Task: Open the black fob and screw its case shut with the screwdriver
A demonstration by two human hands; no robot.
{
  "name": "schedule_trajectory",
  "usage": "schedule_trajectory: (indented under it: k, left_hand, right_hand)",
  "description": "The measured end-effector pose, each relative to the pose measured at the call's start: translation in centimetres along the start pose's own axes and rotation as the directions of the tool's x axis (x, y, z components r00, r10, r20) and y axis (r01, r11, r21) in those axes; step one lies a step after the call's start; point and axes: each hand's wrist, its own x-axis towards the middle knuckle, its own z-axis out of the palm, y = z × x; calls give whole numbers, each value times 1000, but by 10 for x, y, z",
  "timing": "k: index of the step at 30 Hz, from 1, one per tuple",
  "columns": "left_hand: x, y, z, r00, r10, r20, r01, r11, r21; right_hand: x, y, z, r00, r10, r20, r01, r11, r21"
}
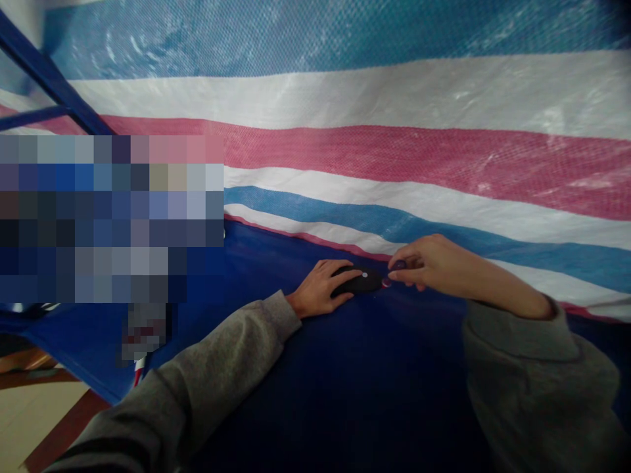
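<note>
Pinching a dark-purple rounded piece (399,265), the right hand (418,264) sits right of a left-to-right black oval object (369,282) clasped by the left hand (321,289).

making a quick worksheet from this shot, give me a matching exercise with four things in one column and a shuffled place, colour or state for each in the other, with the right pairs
Things
1. left hand
2. right hand
3. black oval object
4. striped sheet

Places, colours, states
A. pinching a small dark purple piece
B. blue, white and red bands, beyond the hands
C. palm down, fingers spread
D. on the dark blue surface, partly covered by fingers

Right pairs: 1-C, 2-A, 3-D, 4-B
</note>
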Motion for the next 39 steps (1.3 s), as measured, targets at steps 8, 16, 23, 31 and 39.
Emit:
schedule_trajectory:
  k: [8,16,23,31,39]
  left_hand:
    - [0,1,-2,999,31,-41,-31,999,9]
    - [-1,1,-3,981,103,-162,-106,994,-9]
    - [-1,-1,-1,936,170,-310,-183,983,-13]
    - [-2,-1,0,937,114,-331,-121,993,-1]
    - [-2,1,-1,943,93,-320,-99,995,-3]
  right_hand:
    - [-10,-4,-6,999,2,-43,3,993,118]
    - [-13,-20,-8,984,14,-178,24,978,208]
    - [-13,-33,-6,978,-1,-208,56,964,259]
    - [-13,-31,-6,977,10,-214,50,960,275]
    - [-14,-32,-6,974,3,-224,56,965,256]
